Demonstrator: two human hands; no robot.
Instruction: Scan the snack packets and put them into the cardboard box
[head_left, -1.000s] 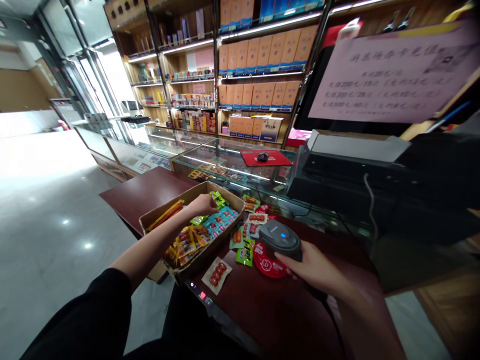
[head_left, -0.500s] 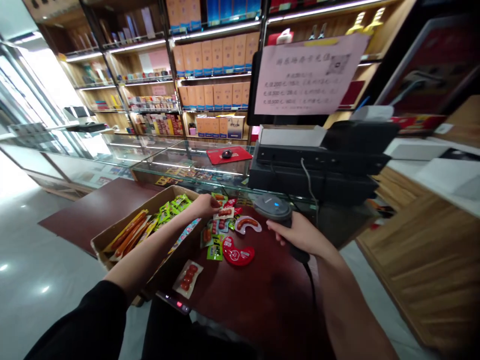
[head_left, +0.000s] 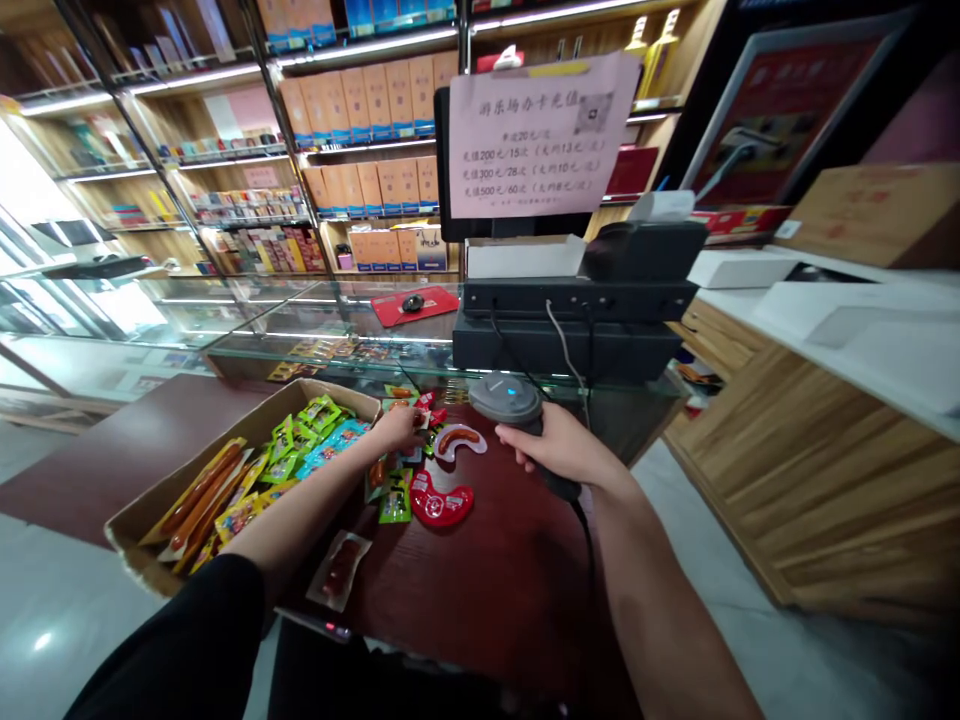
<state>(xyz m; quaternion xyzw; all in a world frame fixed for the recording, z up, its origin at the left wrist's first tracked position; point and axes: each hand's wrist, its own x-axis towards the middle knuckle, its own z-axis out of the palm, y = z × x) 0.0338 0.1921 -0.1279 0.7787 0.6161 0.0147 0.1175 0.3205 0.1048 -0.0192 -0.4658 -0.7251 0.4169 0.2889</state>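
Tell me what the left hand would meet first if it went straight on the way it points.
The left hand would probably meet the small red packets just beyond its fingertips, though its height over them is hard to judge.

So it's a shop interior. The whole back wall is wooden shelves [head_left: 172, 112] split up by dark uprights, with white light strips [head_left: 367, 46] running along the edges and rows of orange boxes [head_left: 375, 100] on a couple of levels. In front there's a long glass display case [head_left: 330, 312] picking up loads of reflections. Nearest is a dark reddish-brown desk [head_left: 487, 600]. Over right, a wood-grain cabinet [head_left: 810, 480] with a white top [head_left: 892, 277], and a dark-framed red panel [head_left: 817, 100] behind it. Floor [head_left: 45, 580] is pale, shiny grey. Far left is super bright, can't tell if it's window or doorway.
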